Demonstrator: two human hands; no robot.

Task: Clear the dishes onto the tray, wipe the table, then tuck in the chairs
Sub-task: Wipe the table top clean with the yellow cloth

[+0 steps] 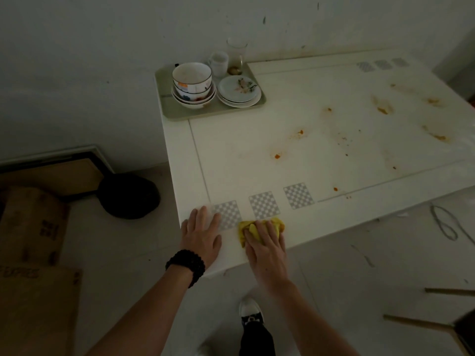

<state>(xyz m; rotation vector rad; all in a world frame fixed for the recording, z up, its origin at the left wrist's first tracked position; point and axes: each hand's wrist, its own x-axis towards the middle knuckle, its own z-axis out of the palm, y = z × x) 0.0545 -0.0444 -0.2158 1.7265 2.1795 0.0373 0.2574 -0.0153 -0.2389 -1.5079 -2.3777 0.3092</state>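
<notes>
Head view, looking down on a white table (321, 160) with the wiping step in hand. Right hand (266, 242) presses a yellow cloth (276, 223) onto the near edge of the table, fingers curled over the bunched fabric and gripping it; cloth sits just below the middle checkered patch (264, 205). Left hand (201, 233) lies flat beside it on the near corner, fingers straight and spread, holding nothing, apparently bracing. Dishes look cleared: stacked bowls (192, 84), stacked plates (239, 91) and two glasses (227, 60) all sit on the green tray (180, 113) at the far left corner of the table. Orange food spots (277, 156) and smears (383, 106) lie well apart from the cloth, across the middle and far right (most of the surface appears unwiped). Judgement: work outward from this corner in overlapping passes toward the far right, keeping firm downward pressure; dried smears will likely need repeated strokes. Fold the cloth to a fresh face once loaded, else sauce spreads. Steer clear of the tray, or lift it to wipe beneath. Chair legs (421, 322) show at lower right, away from the table; chairs not yet tucked.
</notes>
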